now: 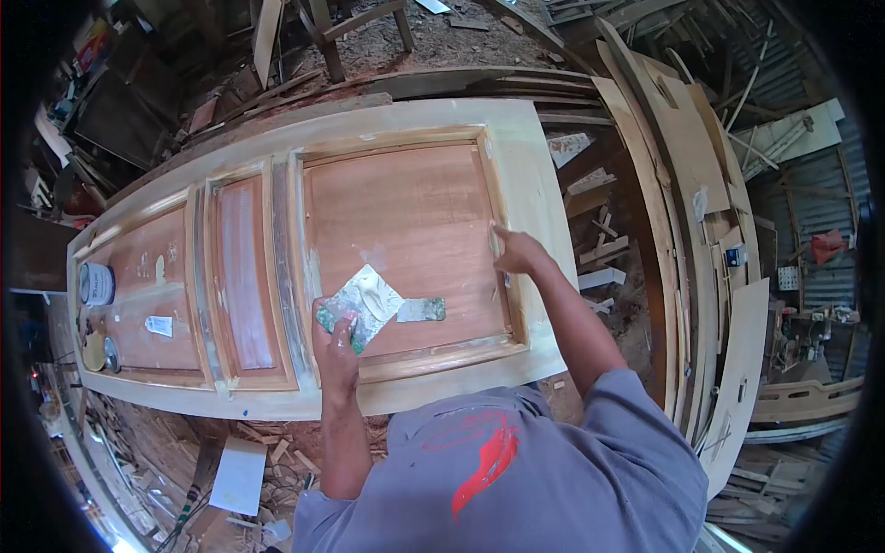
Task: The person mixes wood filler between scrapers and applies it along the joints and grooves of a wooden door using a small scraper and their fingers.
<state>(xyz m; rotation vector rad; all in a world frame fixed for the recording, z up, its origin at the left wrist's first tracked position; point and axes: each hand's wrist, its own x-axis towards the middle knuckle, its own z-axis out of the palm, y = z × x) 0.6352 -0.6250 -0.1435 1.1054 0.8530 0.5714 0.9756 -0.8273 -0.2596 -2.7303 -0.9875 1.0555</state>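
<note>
In my left hand (339, 346) is a square putty spreader (373, 300), its face smeared with white filler, thumb pressed on the near side. A narrower, filler-stained strip (421, 310) with a green end sticks out to the right of it, over the panel. My right hand (519, 251) rests at the right-hand moulding (505, 276) of the wooden door, index finger stretched along the wood and the others partly curled, nothing visible in it. Under both hands lies the panelled door (544, 175), with a reddish plywood panel (406, 212) set in a pale frame.
On the door's far left stand a white tub (96, 284), a round tin (112, 354) and a white-and-blue packet (159, 325). Long boards (645, 212) lean at the right. Wood scraps cover the ground around, and a white sheet (239, 476) lies below the door.
</note>
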